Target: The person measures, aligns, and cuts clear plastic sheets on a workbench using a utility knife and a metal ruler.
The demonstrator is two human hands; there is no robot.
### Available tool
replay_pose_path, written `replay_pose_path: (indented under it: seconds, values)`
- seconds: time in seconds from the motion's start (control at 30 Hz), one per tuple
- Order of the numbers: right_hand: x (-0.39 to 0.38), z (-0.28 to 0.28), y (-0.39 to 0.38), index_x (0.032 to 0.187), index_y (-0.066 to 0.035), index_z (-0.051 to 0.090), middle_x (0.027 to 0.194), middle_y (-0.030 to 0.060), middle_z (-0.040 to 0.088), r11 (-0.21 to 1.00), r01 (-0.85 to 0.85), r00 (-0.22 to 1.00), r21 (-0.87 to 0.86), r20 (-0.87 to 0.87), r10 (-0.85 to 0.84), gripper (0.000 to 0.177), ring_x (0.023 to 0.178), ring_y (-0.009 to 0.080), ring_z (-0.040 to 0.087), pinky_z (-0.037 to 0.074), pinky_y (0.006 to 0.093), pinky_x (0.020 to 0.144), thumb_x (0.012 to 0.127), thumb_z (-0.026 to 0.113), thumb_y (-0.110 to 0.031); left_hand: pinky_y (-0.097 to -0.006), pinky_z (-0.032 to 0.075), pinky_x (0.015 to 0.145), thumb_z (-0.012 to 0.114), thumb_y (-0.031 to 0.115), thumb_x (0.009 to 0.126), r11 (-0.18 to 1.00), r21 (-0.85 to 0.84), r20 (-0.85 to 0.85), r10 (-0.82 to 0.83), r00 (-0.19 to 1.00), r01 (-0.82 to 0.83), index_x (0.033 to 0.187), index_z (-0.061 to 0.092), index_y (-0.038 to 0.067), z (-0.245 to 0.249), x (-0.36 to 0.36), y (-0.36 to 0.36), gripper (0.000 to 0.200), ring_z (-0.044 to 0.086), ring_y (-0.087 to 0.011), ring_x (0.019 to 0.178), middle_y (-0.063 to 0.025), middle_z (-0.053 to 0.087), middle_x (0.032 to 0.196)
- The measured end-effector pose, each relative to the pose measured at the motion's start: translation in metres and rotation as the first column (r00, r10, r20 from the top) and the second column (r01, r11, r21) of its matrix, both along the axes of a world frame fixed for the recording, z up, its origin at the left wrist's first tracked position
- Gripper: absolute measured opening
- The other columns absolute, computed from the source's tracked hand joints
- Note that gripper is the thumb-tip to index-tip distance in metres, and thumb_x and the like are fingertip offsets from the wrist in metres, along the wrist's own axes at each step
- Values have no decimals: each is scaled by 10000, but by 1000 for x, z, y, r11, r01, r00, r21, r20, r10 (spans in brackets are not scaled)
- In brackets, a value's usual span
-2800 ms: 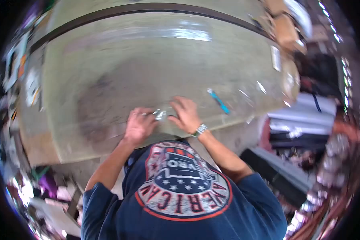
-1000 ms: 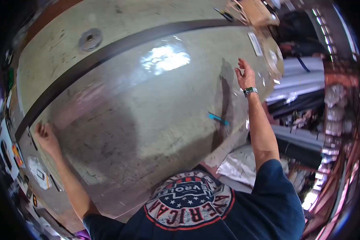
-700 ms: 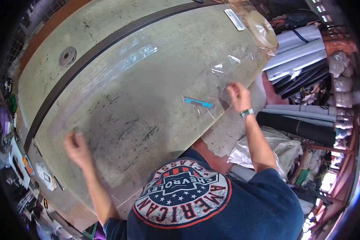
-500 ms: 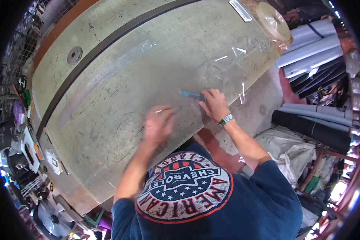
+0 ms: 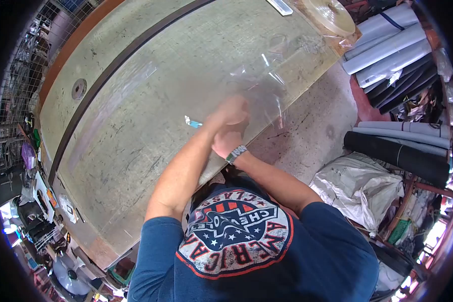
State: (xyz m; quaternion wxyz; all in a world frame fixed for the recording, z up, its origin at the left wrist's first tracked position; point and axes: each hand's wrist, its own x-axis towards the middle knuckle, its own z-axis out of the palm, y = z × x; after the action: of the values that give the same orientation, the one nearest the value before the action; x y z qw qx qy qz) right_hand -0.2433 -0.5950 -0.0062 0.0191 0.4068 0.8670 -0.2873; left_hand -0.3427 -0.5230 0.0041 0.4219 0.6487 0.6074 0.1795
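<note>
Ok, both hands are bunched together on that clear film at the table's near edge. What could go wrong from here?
1. The thin clear plastic film is rumpled beside the left hand. A tug could crease it further or drag it off the scuffed grey worktable.
2. The small blue-handled tool lies right by the left forearm and may get knocked away.
3. The right hand sits under the left, so neither grip can be checked.

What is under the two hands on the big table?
Under the left hand and right hand lies clear plastic film on the worktable. One end of a blue tool pokes out beside the left wrist; the rest is covered, as is anything in the fingers.
</note>
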Motion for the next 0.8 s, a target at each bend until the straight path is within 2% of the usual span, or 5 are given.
replay_pose_path:
  seconds: [0.43, 0.5, 0.57, 0.67, 0.8]
  values:
    - [-63, 23, 4, 1138, -36, 681, 1179, 205, 702, 868, -496, 867, -10, -56, 495, 358, 1137, 315, 652, 497, 480, 937, 997, 588, -353, -322, 538, 730, 782, 174, 860, 969, -59, 386, 243, 890, -239, 957, 744, 14, 139, -63, -67, 191, 673, -138, 796, -71, 735, 849]
    - [-16, 61, -11, 1094, -41, 708, 1187, 170, 705, 749, -428, 679, 506, -366, 636, 298, 1130, 326, 655, 511, 459, 935, 990, 626, -308, -317, 523, 722, 777, 159, 852, 964, -41, 368, 257, 893, -261, 953, 743, 17, 150, -82, -106, 178, 661, -130, 793, -61, 726, 832]
    - [0, 132, 8, 1182, -49, 702, 1205, 149, 704, 263, -859, 463, -438, -450, 763, 323, 1150, 341, 651, 515, 437, 973, 947, 708, -270, -274, 495, 680, 787, 120, 858, 948, -97, 384, 318, 867, -305, 931, 738, 15, 156, -98, -155, 137, 627, -80, 752, -8, 696, 770]
    - [-3, 176, -6, 1275, -27, 650, 1218, 159, 703, 637, -766, 325, 88, -802, 501, 474, 1169, 356, 653, 508, 425, 1010, 890, 789, -267, -273, 482, 674, 778, 106, 853, 933, -201, 445, 358, 821, -298, 940, 744, 22, 147, -97, -220, 126, 605, -76, 742, -1, 691, 764]
    - [-72, 145, -44, 1300, 18, 617, 1227, 204, 697, 678, -727, 520, -108, -732, 441, 613, 1155, 317, 674, 521, 389, 992, 827, 852, -292, -298, 470, 632, 814, 182, 838, 885, -157, 341, 465, 817, -439, 959, 779, 37, 137, -103, -288, 192, 573, -71, 705, -11, 677, 735]
